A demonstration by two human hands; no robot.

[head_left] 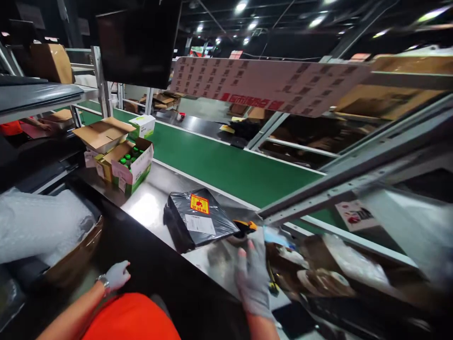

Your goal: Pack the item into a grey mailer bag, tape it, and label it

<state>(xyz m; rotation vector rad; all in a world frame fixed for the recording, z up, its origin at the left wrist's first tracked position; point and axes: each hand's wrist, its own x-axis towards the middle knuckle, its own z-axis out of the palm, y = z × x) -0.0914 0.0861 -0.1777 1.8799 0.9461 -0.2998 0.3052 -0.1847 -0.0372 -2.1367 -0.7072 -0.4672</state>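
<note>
A black plastic-wrapped parcel (198,217) with a yellow-red sticker and a white label lies on the steel worktop (148,208). My right hand (253,278), in a grey glove, hovers just right of it with fingers apart, near a yellow-black tool (246,226) and a clutter of tape rolls (325,278); it is blurred by motion. My left hand (116,275), gloved with a wristwatch, sits low by my orange sleeve, fingers loosely curled, holding nothing I can see.
A green conveyor belt (226,165) runs diagonally behind the worktop. Open cartons with green-capped bottles (130,163) stand at the far left. A box of bubble wrap (42,226) is at my left. Metal shelf rails (354,179) cross on the right. Another person's orange sleeve (12,127) shows far left.
</note>
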